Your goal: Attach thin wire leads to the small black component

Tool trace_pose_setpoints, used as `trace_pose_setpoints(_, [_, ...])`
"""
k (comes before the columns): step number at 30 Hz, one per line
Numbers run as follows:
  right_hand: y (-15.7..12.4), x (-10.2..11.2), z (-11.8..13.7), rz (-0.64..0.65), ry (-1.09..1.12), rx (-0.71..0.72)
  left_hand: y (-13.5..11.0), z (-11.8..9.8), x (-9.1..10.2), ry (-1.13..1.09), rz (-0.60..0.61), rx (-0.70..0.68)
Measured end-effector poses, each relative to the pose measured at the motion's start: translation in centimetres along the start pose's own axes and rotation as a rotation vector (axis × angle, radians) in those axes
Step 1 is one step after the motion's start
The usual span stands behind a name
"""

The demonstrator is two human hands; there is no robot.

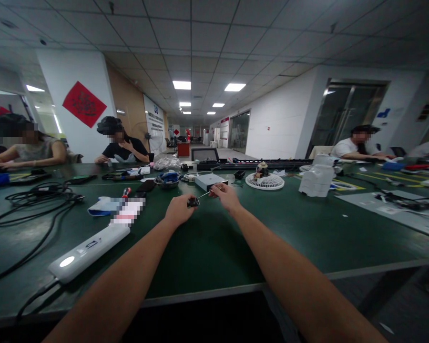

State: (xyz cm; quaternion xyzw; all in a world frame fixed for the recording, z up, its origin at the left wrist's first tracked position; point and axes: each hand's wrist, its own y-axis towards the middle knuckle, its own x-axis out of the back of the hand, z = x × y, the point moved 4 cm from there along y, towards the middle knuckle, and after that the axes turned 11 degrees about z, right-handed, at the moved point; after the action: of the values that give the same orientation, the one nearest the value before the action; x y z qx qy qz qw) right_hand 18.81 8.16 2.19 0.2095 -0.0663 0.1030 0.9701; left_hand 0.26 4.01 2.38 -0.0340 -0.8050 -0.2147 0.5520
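My left hand (180, 208) is closed around a small dark rounded part (193, 202) with a shiny rim. In my right hand (226, 196), the fingers pinch a thin metal rod-like tool (204, 194), whose far end points left toward the dark part. Whether its tip touches the part, I cannot tell. Just behind both hands lies a grey-white box (207, 180) with a dark front, partly covered by my right fingers. Both hands are above the green table (214, 252).
Right of the box sits a white fan grille (264, 182) with a motor on it. A white plastic housing (316, 176) stands farther right. At left are a white power strip (89, 250), coiled black cable (35, 200) and a bowl (167, 179). Other people sit around the table.
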Motion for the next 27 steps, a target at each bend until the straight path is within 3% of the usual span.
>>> trace_pose_setpoints(5, [-0.15,0.03,-0.04,0.005,-0.148,-0.075,-0.01,-0.11,-0.16,0.026,0.031,-0.023])
trace_pose_setpoints(11, [-0.21,-0.05,0.24,0.017,0.015,-0.072,-0.1,0.04,-0.01,0.023,0.001,-0.006])
trace_pose_setpoints(17, [-0.04,-0.18,-0.12,0.047,-0.067,-0.122,0.06,0.09,-0.09,0.032,-0.009,-0.024])
trace_pose_setpoints(21, [-0.02,-0.13,-0.07,0.036,-0.041,-0.079,0.1,0.03,-0.04,-0.003,0.004,-0.002])
trace_pose_setpoints(27, [-0.4,-0.51,0.35,0.044,-0.274,-0.055,0.02,-0.5,0.08,0.05,0.006,-0.039])
